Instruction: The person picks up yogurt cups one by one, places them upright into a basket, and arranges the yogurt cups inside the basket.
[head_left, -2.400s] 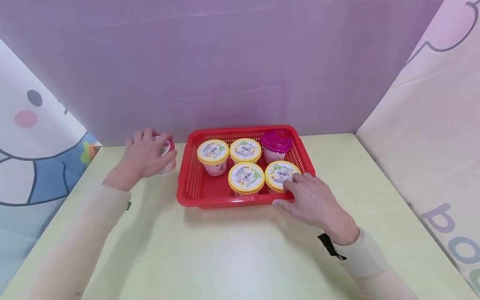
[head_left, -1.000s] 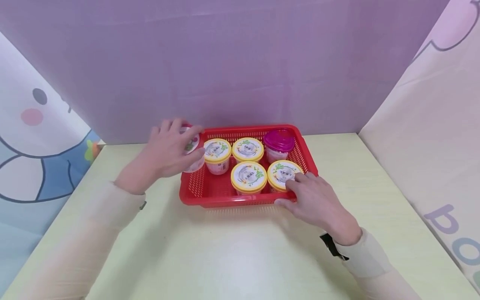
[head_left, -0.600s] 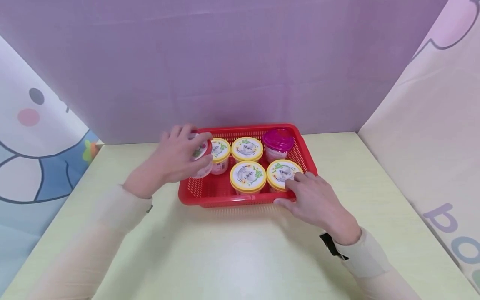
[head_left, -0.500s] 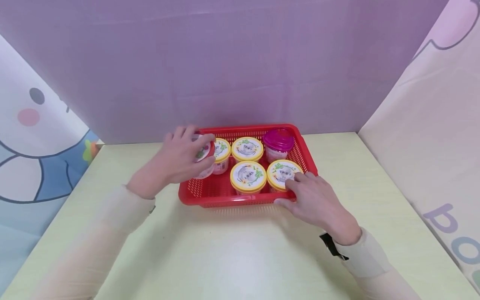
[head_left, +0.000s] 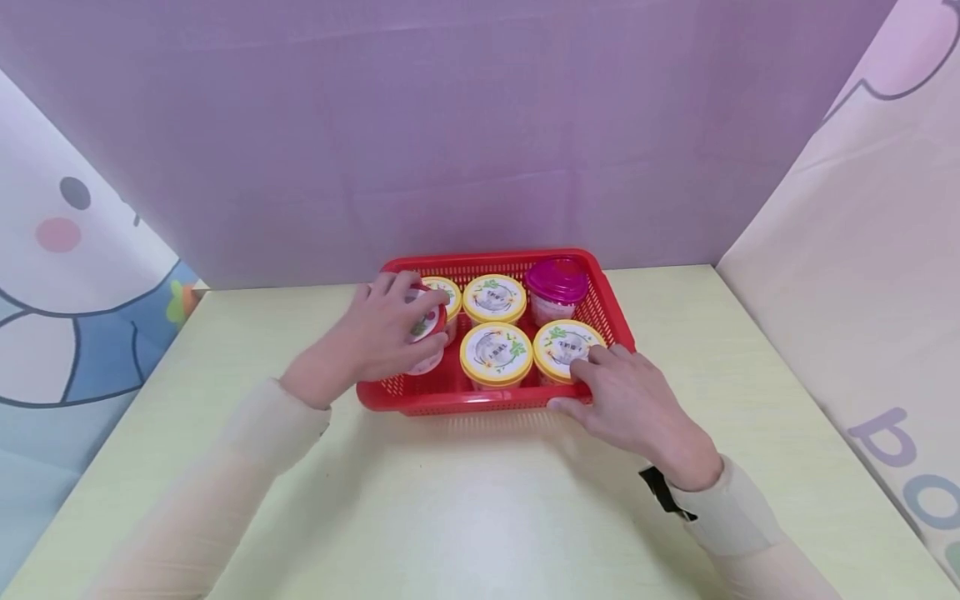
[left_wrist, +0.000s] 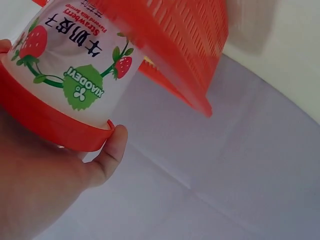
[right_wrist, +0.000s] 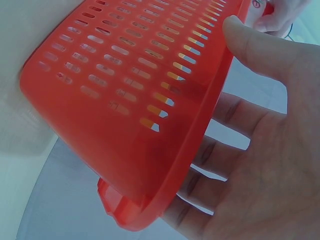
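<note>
My left hand (head_left: 382,333) grips a strawberry milk pudding cup (head_left: 424,327) by its red lid, over the left part of a red plastic basket (head_left: 450,403). In the left wrist view the cup (left_wrist: 75,65) shows printed strawberries and a green leaf logo, with a fingertip curled at the lid's edge. My right hand (head_left: 630,396) holds the basket's front right rim. The right wrist view has the thumb (right_wrist: 250,45) on the outer side of that rim and the other fingers behind it.
Several cups with yellow lids (head_left: 495,354) stand upright in the basket. A cup with a domed magenta lid (head_left: 557,283) is in its back right corner. The pale table (head_left: 465,517) meets a purple cloth backdrop (head_left: 465,133) just behind the basket, with printed cloths at both sides.
My left hand has carried the red-lidded cup rightward from beside the basket, past its left rim and over its inside. The right hand keeps its hold on the front rim.
</note>
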